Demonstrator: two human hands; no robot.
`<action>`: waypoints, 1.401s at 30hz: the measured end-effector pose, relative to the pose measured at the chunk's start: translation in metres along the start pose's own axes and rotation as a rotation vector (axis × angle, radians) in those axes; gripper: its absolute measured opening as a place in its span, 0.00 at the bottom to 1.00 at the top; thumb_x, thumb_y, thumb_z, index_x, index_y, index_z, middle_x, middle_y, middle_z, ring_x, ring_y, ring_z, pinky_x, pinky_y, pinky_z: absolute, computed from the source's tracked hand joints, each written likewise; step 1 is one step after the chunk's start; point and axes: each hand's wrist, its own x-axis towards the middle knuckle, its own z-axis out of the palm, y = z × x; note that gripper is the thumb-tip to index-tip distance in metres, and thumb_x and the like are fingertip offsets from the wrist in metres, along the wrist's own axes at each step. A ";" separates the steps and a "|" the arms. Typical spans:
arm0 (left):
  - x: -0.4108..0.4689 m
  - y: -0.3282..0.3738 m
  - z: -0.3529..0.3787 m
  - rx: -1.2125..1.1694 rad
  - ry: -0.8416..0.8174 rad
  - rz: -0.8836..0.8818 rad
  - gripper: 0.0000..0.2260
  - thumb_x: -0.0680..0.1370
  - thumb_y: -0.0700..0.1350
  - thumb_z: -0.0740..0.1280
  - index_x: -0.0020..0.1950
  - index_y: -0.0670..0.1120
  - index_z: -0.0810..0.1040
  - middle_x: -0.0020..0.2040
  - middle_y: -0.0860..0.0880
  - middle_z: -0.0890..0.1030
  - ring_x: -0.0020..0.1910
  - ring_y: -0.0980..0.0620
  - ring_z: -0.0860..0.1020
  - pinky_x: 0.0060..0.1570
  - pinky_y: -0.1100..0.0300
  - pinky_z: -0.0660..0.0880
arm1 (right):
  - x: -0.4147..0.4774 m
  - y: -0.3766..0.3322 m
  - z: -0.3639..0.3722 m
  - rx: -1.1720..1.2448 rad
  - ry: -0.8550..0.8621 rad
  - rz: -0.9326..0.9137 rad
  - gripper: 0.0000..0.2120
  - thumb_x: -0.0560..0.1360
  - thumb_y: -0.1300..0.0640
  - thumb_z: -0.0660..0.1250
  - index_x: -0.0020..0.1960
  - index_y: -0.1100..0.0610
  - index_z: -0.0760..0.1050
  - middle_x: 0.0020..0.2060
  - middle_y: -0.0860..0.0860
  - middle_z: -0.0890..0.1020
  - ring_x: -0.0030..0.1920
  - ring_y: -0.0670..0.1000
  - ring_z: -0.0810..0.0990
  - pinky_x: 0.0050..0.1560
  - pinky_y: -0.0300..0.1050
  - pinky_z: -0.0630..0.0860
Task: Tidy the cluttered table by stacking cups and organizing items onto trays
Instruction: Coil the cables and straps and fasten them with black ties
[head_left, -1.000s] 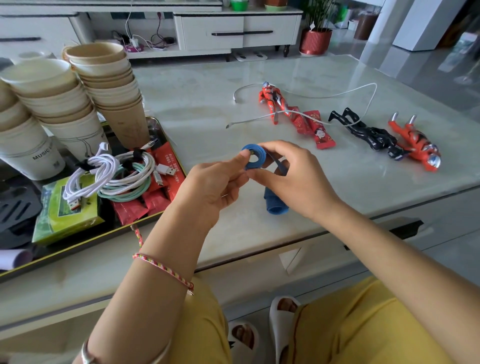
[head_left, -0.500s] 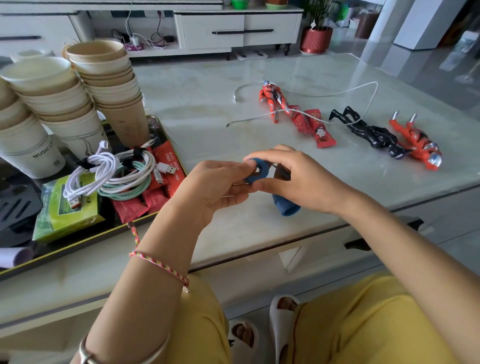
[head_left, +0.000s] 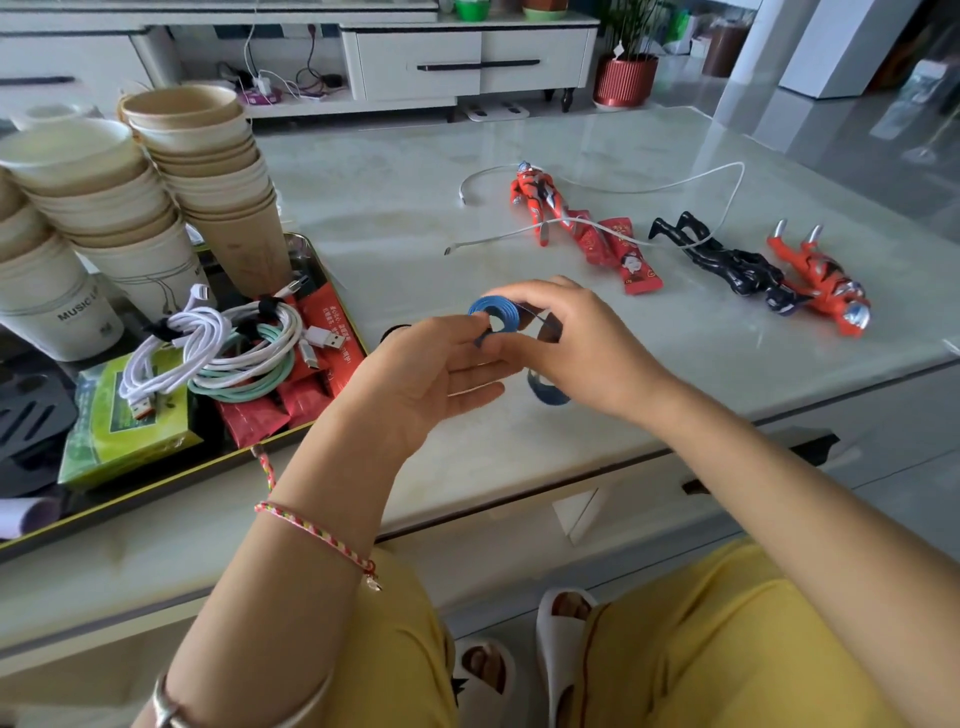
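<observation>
Above the table's front edge both hands hold a coiled blue flat cable (head_left: 494, 313). My left hand (head_left: 415, 384) pinches the coil's lower left edge between thumb and fingers. My right hand (head_left: 582, 343) pinches its right side, and a blue end (head_left: 548, 392) hangs below that palm. A dark tray (head_left: 306, 249) at the left carries stacked paper cups (head_left: 208, 171), coiled white and mint cables (head_left: 228, 338), red packets and a green pack (head_left: 119, 421).
On the marble table (head_left: 675, 415) lie a loose white cable (head_left: 649, 189), two red packets (head_left: 618, 254), a red figure (head_left: 537, 195), a black figure (head_left: 727, 260) and another red figure (head_left: 821, 286). A white cabinet and a red plant pot stand behind.
The blue coil dipped flat between my hands half a second ago and now faces up again, lifted slightly. My left hand's fingers have spread wider under it.
</observation>
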 end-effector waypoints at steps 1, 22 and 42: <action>0.000 0.000 -0.001 0.069 0.000 0.002 0.06 0.78 0.44 0.63 0.50 0.44 0.78 0.42 0.46 0.84 0.41 0.51 0.83 0.40 0.59 0.78 | 0.001 0.001 -0.007 0.011 -0.089 -0.008 0.12 0.72 0.59 0.70 0.55 0.55 0.78 0.40 0.40 0.75 0.39 0.37 0.71 0.41 0.29 0.66; 0.000 0.002 -0.001 -0.336 0.043 -0.043 0.09 0.74 0.33 0.66 0.53 0.32 0.75 0.50 0.35 0.81 0.48 0.45 0.82 0.43 0.59 0.80 | -0.005 -0.001 0.008 -0.069 0.047 -0.085 0.16 0.73 0.57 0.70 0.59 0.55 0.76 0.39 0.40 0.70 0.36 0.30 0.69 0.41 0.25 0.64; -0.001 0.005 0.000 -0.397 0.073 -0.009 0.05 0.74 0.35 0.67 0.47 0.34 0.77 0.39 0.39 0.82 0.32 0.49 0.82 0.32 0.61 0.80 | -0.003 0.000 -0.006 -0.045 0.006 -0.038 0.13 0.76 0.56 0.65 0.61 0.54 0.74 0.47 0.47 0.78 0.48 0.42 0.76 0.50 0.33 0.70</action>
